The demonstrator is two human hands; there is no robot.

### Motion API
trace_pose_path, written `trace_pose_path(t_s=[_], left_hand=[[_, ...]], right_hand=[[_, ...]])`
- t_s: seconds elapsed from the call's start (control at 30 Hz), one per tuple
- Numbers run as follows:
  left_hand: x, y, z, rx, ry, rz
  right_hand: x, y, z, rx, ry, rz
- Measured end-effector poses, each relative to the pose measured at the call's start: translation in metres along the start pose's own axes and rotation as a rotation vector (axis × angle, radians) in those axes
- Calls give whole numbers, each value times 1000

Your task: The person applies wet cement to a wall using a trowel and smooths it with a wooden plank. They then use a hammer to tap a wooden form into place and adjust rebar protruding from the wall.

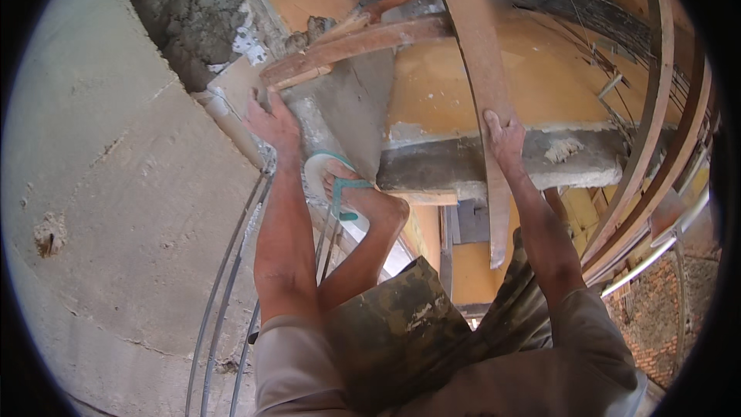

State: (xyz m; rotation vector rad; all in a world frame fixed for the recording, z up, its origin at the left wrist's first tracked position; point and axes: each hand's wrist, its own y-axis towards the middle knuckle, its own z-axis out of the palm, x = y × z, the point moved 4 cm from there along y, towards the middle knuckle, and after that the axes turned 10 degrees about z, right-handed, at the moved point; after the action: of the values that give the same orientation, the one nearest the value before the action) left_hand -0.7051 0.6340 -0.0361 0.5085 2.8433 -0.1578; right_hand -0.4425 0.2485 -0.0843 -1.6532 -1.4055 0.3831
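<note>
My left hand has its fingers apart and holds nothing. Its fingertips are by the near end of a short wooden beam, at or just short of its edge; I cannot tell if they touch. My right hand is closed round the edge of a long wooden plank, thumb across its face. That plank runs from the top of the view down past my hand, over the orange boards. Beneath my left hand is a grey concrete step.
A co-worker's hand rests near the beam's far side. Wet cement fills a channel at upper left, beside a concrete wall. Steel bars stick out near my left forearm. My sandalled foot stands on the ledge. More planks stand at right.
</note>
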Motion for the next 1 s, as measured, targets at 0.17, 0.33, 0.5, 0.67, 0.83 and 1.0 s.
trace_pose_path(t_s=[0.17, 0.33, 0.5, 0.67, 0.83, 1.0], left_hand=[[10, 7, 10, -82, 105, -38], [5, 10, 8, -59, 77, -49], [5, 8, 9, -45, 94, -94], [7, 10, 6, -20, 122, -69], [6, 5, 7, -41, 76, -31], [4, 5, 4, -36, 52, -11]], right_hand=[[-1, 10, 8, -27, 84, -107], [-5, 11, 7, 3, 47, -62], [-8, 5, 7, -1, 22, -1], [-7, 0, 6, -27, 61, -26], [-11, 5, 7, -80, 31, -76], [-24, 6, 10, -68, 25, -37]])
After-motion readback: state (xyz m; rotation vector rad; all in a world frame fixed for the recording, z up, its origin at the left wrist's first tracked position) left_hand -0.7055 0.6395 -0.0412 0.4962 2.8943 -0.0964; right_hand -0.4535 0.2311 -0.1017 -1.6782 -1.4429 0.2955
